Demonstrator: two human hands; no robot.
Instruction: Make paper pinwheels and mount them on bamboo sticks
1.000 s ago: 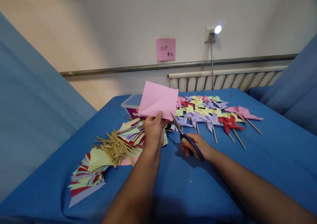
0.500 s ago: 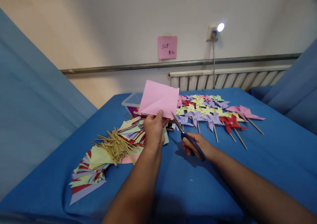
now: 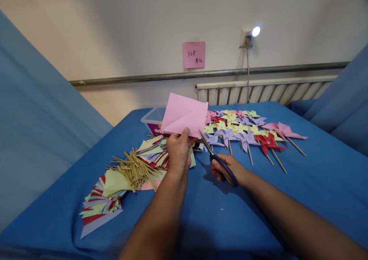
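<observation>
While two bare forearms reach forward over a blue cloth-covered table (image 3: 218, 214), the left hand (image 3: 178, 152) pinches the lower edge of a folded pink paper sheet (image 3: 185, 115), holding it upright above the table. Just to its right, the right hand (image 3: 230, 169) is closed through the dark handles of scissors (image 3: 214, 156), whose slim metal blades point up toward the sheet's lower right corner. The thin paper could flex or tear if the blades bite at an angle, and the thumb sits near the cutting line. Left of the hands lie a bundle of pale wooden sticks (image 3: 133, 170) and fanned, pointed paper pieces (image 3: 100, 206). Farther back sit a clear plastic box (image 3: 151, 118) and rows of finished pinwheels (image 3: 241, 128) in pink, red, yellow and purple. A pink note (image 3: 194, 54) is stuck on the wall.
</observation>
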